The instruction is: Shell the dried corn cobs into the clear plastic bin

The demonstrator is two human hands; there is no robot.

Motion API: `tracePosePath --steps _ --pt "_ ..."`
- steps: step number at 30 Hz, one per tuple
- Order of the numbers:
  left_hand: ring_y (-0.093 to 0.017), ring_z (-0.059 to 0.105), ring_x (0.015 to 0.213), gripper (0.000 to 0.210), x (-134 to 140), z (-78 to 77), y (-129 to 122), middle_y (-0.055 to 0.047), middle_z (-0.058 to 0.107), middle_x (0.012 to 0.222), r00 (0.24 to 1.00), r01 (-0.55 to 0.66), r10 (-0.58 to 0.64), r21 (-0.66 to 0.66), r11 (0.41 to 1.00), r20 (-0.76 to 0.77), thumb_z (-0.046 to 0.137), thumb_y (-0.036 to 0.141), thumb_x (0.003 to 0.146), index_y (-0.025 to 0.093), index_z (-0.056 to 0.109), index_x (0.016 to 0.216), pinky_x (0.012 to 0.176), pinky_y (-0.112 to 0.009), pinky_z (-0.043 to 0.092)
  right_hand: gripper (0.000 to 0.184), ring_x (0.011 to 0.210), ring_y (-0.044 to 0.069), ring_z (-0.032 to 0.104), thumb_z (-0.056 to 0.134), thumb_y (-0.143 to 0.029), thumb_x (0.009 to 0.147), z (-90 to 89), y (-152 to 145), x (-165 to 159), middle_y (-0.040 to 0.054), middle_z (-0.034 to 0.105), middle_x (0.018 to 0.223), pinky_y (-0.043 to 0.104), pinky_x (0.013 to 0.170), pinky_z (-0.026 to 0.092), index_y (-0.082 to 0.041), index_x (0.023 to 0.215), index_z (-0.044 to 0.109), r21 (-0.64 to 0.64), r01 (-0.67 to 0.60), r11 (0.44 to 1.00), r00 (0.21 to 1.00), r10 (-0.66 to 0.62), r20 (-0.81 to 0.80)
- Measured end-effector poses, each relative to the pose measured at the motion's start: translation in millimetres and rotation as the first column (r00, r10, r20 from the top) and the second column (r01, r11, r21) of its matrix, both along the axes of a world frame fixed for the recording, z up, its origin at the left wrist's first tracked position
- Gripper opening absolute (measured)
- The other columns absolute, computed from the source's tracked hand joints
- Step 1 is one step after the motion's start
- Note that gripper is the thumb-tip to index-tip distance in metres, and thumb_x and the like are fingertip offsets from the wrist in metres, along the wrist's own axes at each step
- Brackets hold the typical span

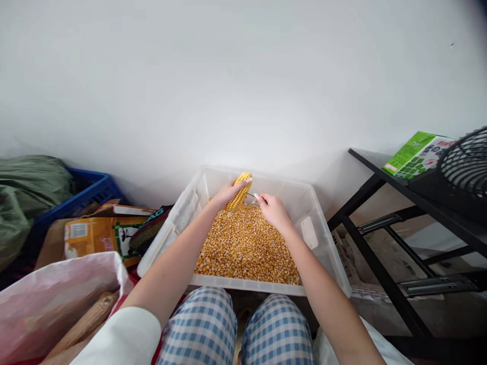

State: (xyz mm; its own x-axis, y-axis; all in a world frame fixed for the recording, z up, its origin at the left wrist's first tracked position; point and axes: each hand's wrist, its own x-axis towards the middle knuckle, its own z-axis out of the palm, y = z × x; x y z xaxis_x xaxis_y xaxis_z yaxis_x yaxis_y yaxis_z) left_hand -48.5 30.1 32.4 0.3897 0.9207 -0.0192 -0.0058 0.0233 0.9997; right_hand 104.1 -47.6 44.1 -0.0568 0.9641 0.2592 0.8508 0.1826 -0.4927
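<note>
My left hand point(227, 192) is closed around an ear of corn point(239, 195), which is tilted with its rows of yellow kernels showing. Just right of it, my right hand point(272, 208) grips a thin metal pick point(251, 195), its shaft pointing at the ear; its handle is hidden in my fingers. Whether the tip touches the kernels is too small to tell. Both hands are above a translucent plastic bin point(315, 218), which holds a thick layer of loose corn kernels point(247, 248).
At the lower left stands an open woven sack point(68, 274) with a bare corncob point(85, 322) inside. A cardboard box point(91, 235) and a blue crate point(95, 190) lie behind it. To the right, a black metal stand point(373, 248) carries a green carton point(413, 154) and a fan point(466, 162).
</note>
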Motion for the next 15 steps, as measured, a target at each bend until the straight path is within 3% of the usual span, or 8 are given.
tracePosePath --steps 5,9,15 --pt "-0.014 0.058 0.055 0.052 0 -4.1 -1 -0.005 0.060 0.073 1.000 -0.009 0.010 0.049 0.999 -0.027 0.056 0.057 0.067 0.018 0.055 0.101 0.044 -0.020 0.044 0.039 0.066 0.013 0.056 0.025 -0.035 0.091 0.0 -6 -4 0.0044 0.064 0.075 0.022 0.059 0.030 -0.019 0.088 0.059 0.059 -0.014 0.998 0.974 0.000 0.228" --pt "-0.013 0.058 0.057 0.050 3 -7.7 -1 -0.005 0.061 0.074 0.997 -0.047 0.052 0.086 0.995 -0.056 0.058 0.055 0.065 0.016 0.059 0.097 0.045 -0.018 0.042 0.036 0.071 0.015 0.059 0.024 -0.032 0.091 -1.4 -6 -7 0.0066 0.065 0.080 0.023 0.063 0.032 -0.019 0.089 0.058 0.032 -0.008 0.999 0.931 -0.004 0.366" --pt "-0.016 0.058 0.058 0.048 15 -15.0 -3 -0.003 0.061 0.064 0.978 -0.207 0.207 -0.038 0.978 0.008 0.060 0.053 0.065 0.016 0.057 0.096 0.050 -0.022 0.044 0.037 0.071 0.019 0.061 0.021 -0.030 0.091 -10.0 -3 -15 0.0097 0.065 0.078 0.026 0.064 0.037 -0.016 0.090 0.055 0.039 0.103 0.994 0.908 -0.110 0.404"
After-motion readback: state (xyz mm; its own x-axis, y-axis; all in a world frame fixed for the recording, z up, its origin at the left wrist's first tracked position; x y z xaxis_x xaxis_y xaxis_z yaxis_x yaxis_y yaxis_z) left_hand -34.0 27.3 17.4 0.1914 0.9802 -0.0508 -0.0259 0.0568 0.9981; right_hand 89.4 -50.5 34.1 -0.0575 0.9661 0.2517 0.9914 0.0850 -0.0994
